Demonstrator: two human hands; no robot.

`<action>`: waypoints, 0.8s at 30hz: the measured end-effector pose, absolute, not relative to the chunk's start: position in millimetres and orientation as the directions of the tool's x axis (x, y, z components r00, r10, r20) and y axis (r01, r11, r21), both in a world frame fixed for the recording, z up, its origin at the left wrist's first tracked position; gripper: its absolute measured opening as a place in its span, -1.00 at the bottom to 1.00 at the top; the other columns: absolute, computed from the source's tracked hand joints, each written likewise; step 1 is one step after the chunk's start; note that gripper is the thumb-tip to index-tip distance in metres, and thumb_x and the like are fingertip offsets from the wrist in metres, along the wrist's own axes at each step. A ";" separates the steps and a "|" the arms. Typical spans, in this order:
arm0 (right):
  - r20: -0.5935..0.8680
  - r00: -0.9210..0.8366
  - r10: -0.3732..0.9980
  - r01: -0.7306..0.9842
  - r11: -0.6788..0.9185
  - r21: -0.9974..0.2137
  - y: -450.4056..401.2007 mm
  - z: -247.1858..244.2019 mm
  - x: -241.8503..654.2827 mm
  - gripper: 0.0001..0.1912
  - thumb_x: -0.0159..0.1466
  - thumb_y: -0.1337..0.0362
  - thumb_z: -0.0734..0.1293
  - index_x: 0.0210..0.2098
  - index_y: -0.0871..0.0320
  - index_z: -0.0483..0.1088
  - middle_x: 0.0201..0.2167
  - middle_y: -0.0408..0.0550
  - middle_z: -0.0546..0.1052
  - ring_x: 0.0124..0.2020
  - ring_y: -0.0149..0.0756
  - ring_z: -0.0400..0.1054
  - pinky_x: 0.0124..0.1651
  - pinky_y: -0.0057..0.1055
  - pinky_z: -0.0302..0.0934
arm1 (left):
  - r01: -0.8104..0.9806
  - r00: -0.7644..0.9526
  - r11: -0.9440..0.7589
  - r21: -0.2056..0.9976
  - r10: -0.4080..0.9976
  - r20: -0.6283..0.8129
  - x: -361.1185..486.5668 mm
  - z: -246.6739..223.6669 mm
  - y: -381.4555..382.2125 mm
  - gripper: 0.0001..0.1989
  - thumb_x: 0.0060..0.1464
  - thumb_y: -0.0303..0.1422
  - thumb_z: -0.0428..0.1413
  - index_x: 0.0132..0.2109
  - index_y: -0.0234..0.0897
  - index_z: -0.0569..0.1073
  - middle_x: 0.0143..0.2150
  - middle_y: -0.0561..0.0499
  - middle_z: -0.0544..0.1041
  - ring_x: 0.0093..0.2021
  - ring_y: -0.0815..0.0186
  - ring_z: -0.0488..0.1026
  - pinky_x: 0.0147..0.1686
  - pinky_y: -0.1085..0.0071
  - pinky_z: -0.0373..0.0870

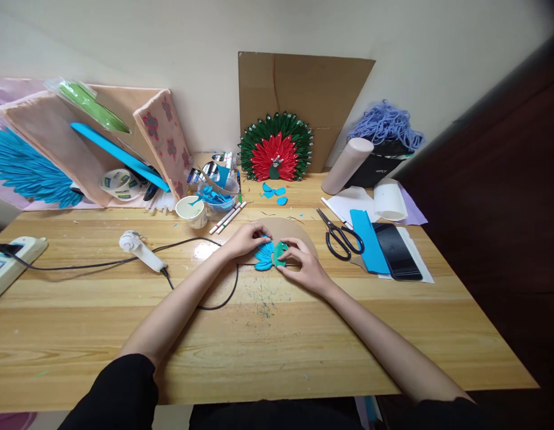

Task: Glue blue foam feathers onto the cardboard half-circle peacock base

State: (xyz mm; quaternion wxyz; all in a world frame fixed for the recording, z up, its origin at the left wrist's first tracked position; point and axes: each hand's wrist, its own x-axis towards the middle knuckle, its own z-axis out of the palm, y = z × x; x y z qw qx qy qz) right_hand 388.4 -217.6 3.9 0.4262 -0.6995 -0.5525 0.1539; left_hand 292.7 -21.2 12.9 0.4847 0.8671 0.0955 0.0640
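Observation:
In the middle of the table, a half-round piece of brown cardboard (299, 230) lies under both hands. A fan of blue petals (263, 258) spreads over its left part. My left hand (247, 240) has its fingers bent and closed at the upper edge of these petals. My right hand (307, 266) pinches a small green piece (279, 253) with an oval outline, just right of the petals. Its fingers partly cover the green piece. Loose blue petals (277, 192) lie beyond the cardboard.
A glue gun (142, 251) with a trailing cable rests on the left. Scissors (342, 236), a blue strip (369, 242) and a phone (397, 251) are on the right. At the back stand a paper cup (191, 210), a red and green peacock (275, 149) and a bottle-like cylinder (347, 165).

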 end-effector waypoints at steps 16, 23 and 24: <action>0.266 0.272 0.925 0.689 0.006 -0.725 -213.0 7.0 387.8 -0.79 0.15 0.28 0.32 -0.19 0.06 0.40 0.05 0.03 0.26 0.13 -0.16 0.14 0.14 -0.17 0.11 | 0.060 0.982 -0.481 0.874 0.188 0.036 292.8 12.8 -19.2 -0.83 -0.03 -0.36 0.13 -0.28 -0.37 0.48 -0.38 -0.01 0.47 -0.40 0.37 0.36 -0.38 0.45 0.31; 0.254 0.251 0.934 0.705 0.003 -0.709 -212.6 5.2 388.1 -0.77 0.17 0.29 0.30 -0.15 0.05 0.40 0.08 0.02 0.25 0.15 -0.18 0.12 0.17 -0.16 0.08 | 0.053 0.983 -0.498 0.866 0.178 0.042 292.6 11.3 -18.0 -0.84 -0.02 -0.36 0.12 -0.28 -0.35 0.48 -0.36 -0.01 0.47 -0.38 0.37 0.37 -0.36 0.45 0.31; 0.258 0.249 0.934 0.709 0.006 -0.705 -212.6 4.9 388.2 -0.77 0.17 0.29 0.30 -0.15 0.05 0.40 0.08 0.02 0.25 0.15 -0.17 0.12 0.17 -0.16 0.08 | 0.049 0.983 -0.503 0.863 0.175 0.047 292.4 11.1 -17.8 -0.85 -0.02 -0.36 0.12 -0.28 -0.35 0.48 -0.36 -0.01 0.47 -0.37 0.37 0.37 -0.35 0.45 0.32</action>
